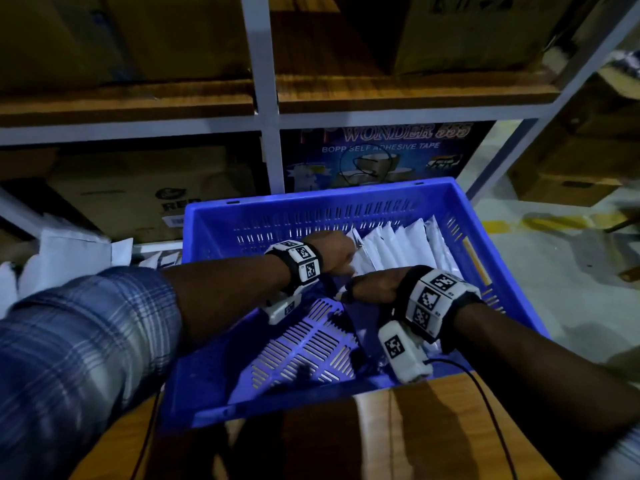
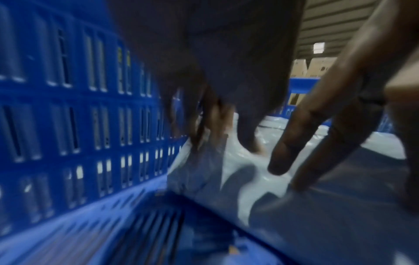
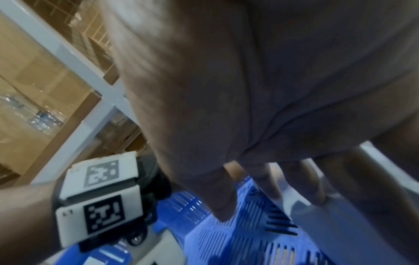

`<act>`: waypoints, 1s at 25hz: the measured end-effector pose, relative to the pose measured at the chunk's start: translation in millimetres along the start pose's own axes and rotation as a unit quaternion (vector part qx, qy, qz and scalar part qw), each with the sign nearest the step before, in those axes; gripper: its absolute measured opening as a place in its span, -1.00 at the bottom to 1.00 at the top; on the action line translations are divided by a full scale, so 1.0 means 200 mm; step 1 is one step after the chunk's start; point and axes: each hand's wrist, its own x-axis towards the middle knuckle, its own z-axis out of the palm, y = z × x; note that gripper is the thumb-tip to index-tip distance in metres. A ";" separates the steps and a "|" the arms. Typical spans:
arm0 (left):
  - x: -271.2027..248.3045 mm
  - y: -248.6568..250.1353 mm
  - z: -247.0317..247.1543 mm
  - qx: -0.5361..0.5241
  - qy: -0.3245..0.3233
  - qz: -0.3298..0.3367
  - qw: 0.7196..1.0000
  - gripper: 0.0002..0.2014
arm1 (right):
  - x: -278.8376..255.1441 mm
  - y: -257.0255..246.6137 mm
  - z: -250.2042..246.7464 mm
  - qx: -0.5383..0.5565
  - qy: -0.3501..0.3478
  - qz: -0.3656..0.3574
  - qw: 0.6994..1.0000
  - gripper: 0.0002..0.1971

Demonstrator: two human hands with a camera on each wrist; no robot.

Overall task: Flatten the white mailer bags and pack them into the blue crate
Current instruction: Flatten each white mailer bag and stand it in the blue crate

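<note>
**Both hands in the crate, at the row of mailers**

Blue crate [image 1: 450, 199]: moulded plastic, slotted walls, ribbed slotted floor. It sits on a wooden surface [image 1: 346, 441] in front of grey metal shelving [image 1: 266, 109] loaded with cardboard cartons [image 1: 138, 199].

Contents: a row of white mailer bags [image 1: 405, 247], flat, glossy, standing on edge and leaning against one another along the crate's right side. The left half of the floor is bare. More white bags [image 1: 69, 251] lie loose outside, left of the crate.

Left hand [image 1: 332, 252]: reaches across to the far end of the nearest bag. In the left wrist view its fingers [image 2: 217, 122] are bunched on that bag's top edge, pinching the film, which puckers under them.

Right hand [image 1: 377, 284]: at the near end of the same row, palm down, fingers [image 2: 292, 143] extended and spread, tips pressing on the bag's smooth face; nothing is gripped. Both wrists carry white camera units with black-and-white markers; a checked sleeve covers the left upper arm.
</note>
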 end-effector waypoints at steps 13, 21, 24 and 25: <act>0.09 0.06 0.17 -0.013 -0.075 0.014 0.997 -0.69 | -0.07 0.04 0.04 0.053 -0.020 0.009 0.998 -0.47; 0.04 0.05 0.13 0.033 -0.096 -0.026 0.994 -0.66 | -0.08 0.04 0.06 0.041 0.007 0.041 0.998 -0.32; 0.01 0.05 0.09 0.071 -0.080 -0.034 0.994 -0.55 | -0.13 0.01 0.05 0.081 0.021 0.040 0.996 -0.40; -0.02 0.05 0.07 0.078 -0.070 -0.036 0.994 -0.54 | -0.15 -0.01 0.04 0.074 0.025 0.043 0.996 -0.43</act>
